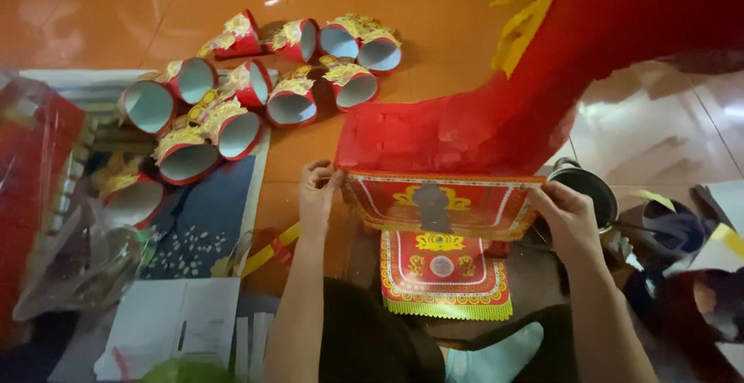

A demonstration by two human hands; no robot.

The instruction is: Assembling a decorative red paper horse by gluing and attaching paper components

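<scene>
Fringed mat point(442, 274) at 6 o'clock, under work. Left hand point(318, 193), right hand point(570, 216): fingers pinch red-gold panel point(442, 205) ends, centre, against red paper body point(496, 119). Uneven pull could tear or skew panel. Cups point(256, 88) at 10 o'clock, floor.
</scene>
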